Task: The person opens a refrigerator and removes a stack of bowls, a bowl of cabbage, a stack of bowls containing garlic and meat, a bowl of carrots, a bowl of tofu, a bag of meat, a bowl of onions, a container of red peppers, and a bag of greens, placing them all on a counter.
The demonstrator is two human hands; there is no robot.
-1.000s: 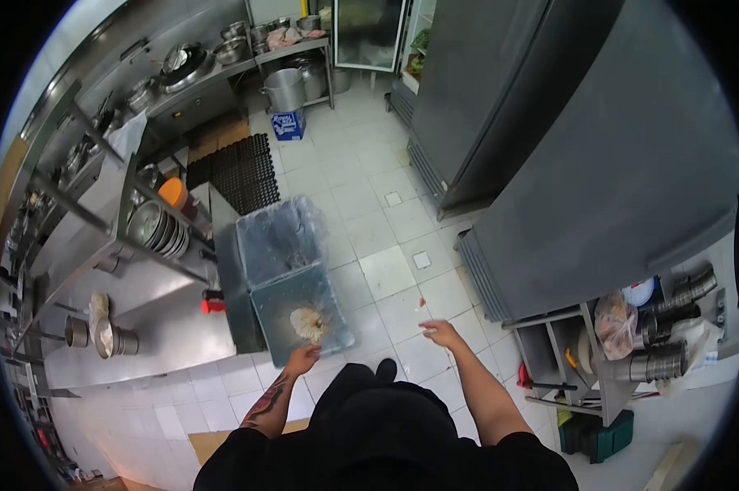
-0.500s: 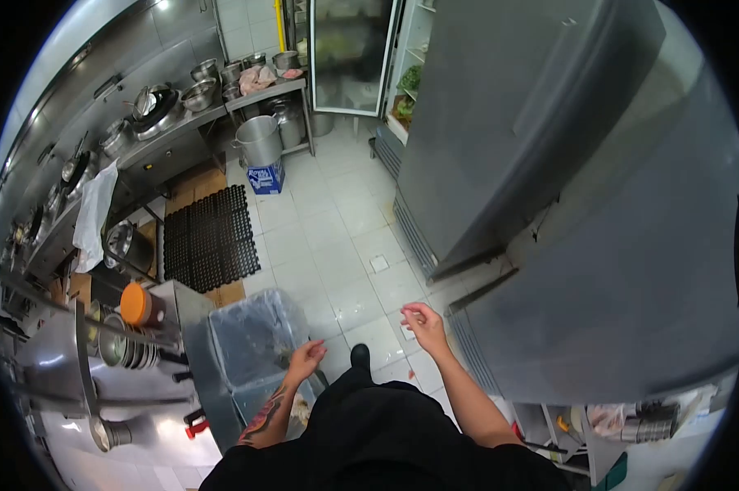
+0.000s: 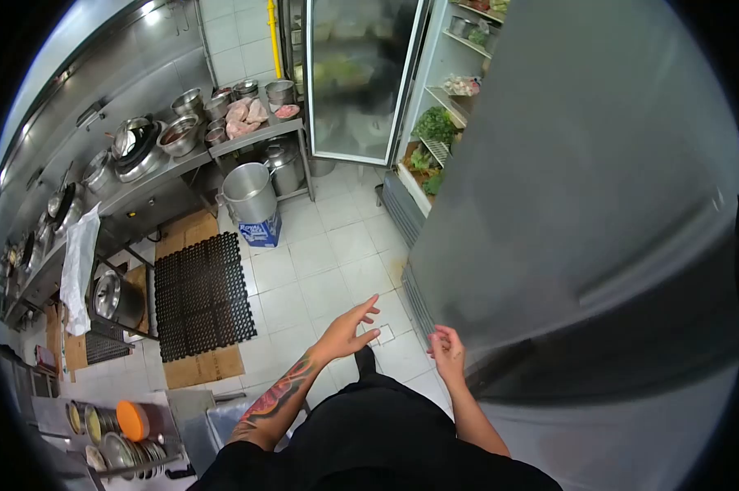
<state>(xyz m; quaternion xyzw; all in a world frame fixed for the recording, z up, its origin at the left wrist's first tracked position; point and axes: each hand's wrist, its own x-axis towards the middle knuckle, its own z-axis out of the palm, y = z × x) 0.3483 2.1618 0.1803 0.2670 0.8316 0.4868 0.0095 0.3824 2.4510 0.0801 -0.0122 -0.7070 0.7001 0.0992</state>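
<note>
My left hand (image 3: 346, 331) hangs over the floor ahead of my body, fingers stretched out and the thumb apart, holding nothing. To its right is my right hand (image 3: 448, 357), loosely bent with its fingers slightly apart and nothing visible in it. It is nearest to the large grey refrigerator (image 3: 549, 213) along my right side and does not appear to touch it. Farther ahead, a fridge's glass door (image 3: 353, 82) stands open. Leafy greens (image 3: 435, 125) and other food sit on the shelves beside it.
A large pot (image 3: 249, 196) rests on a blue box (image 3: 260, 233) ahead on the left. A black rubber mat (image 3: 202, 299) lies on the tiles. Raw meat (image 3: 245, 116) and pots crowd the steel counter. Stacked plates (image 3: 132, 454) and an orange-lidded tub (image 3: 132, 420) are at lower left.
I have moved forward, toward the open glass door, and the pot and shelves look closer. My left hand has reached out and its fingers have spread. The plastic-lined bin has mostly left view.
</note>
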